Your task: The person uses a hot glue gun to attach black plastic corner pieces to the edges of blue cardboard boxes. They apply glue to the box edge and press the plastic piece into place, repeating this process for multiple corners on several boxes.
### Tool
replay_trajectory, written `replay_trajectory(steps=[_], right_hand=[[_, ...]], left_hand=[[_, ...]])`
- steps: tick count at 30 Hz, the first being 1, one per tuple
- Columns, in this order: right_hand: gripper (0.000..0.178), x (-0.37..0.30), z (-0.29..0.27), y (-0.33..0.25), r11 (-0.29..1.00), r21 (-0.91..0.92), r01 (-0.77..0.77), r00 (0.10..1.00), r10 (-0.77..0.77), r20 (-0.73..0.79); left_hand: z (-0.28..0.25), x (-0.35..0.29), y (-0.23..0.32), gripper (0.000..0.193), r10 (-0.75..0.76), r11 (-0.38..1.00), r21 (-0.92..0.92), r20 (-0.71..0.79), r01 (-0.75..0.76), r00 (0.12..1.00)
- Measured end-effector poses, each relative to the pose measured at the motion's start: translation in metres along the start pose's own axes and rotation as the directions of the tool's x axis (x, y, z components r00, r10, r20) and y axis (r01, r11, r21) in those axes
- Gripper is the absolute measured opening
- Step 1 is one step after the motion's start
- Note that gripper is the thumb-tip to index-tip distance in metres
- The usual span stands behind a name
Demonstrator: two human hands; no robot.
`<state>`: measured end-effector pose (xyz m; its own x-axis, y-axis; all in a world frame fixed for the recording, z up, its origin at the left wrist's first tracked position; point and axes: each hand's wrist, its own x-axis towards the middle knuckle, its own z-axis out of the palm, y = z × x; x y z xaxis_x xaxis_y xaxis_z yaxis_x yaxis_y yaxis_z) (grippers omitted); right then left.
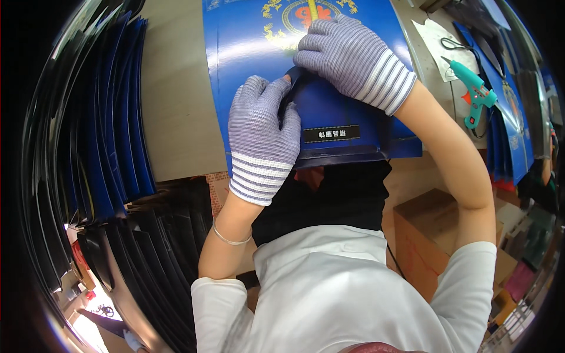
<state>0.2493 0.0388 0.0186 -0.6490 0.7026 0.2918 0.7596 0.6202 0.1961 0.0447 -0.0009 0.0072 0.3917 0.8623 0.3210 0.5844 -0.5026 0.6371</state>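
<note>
A glossy blue printed bag or panel (241, 56) lies on the table in front of me, with gold figures and a red-and-gold emblem at its far side. Both my hands wear grey-striped knit gloves with white cuffs. My left hand (262, 129) is over the blue piece's left part, thumb and fingers closed around a dark strip (295, 75). Just to the upper right, my right hand (350, 59) is also closed at that strip, its fingertips bent down. Its hidden end cannot be made out. A small black label (331, 133) sits near the blue piece's close edge.
Many blue and black folded pieces (126, 112) stand in a row at the left. On the right are a teal glue gun (472, 88), a white paper (435, 47) and more blue pieces (512, 117). A cardboard box (426, 229) stands below the table's right side.
</note>
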Motion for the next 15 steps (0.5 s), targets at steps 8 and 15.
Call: replay_trajectory(steps=[8,15], right_hand=[[0.025,-0.0073,-0.0037,-0.0026,0.998,-0.034,0.062,0.998,-0.062,-0.008],[0.024,-0.003,-0.0085,-0.0034,0.995,-0.001,0.104,0.993,-0.104,0.053]], left_hand=[[0.0001,-0.0011,0.0015,0.033,0.015,1.0,0.002,0.007,-0.015,1.0],[0.0027,-0.0004,0.0008,0.031,0.032,0.999,0.024,-0.005,-0.032,0.999]])
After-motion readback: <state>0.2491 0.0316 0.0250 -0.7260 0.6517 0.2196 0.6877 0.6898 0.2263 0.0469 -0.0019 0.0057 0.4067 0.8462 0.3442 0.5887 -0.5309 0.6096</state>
